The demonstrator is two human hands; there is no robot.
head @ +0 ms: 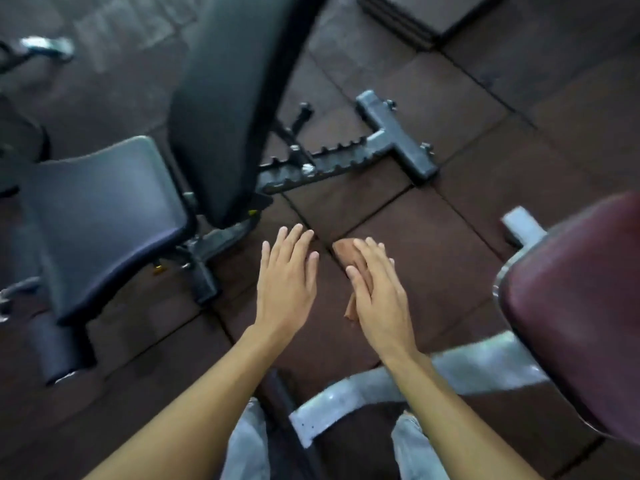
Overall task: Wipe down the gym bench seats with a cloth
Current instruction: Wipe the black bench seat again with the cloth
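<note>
Right hand (pixel 377 292) holds a brown cloth (pixel 349 258) under its flat palm and extended fingers, the grip pressing it from above, in mid-air over the dark floor tiles (pixel 433 244). Left hand (pixel 287 282) hovers beside it, fingers spread, carrying nothing. A black bench seat (pixel 104 216) stands to the left, a maroon seat (pixel 581 306) to the right

Under the right hand's fingers (pixel 363 252) the cloth (pixel 348 252) is reddish brown, close to the dark brown floor (pixel 398 223) tiles beneath. Left of the fingers, the bench seat (pixel 104 216) is glossy navy-black. Right of them, another seat (pixel 581 299) is maroon on a pale silver-grey frame (pixel 485 362).
</note>
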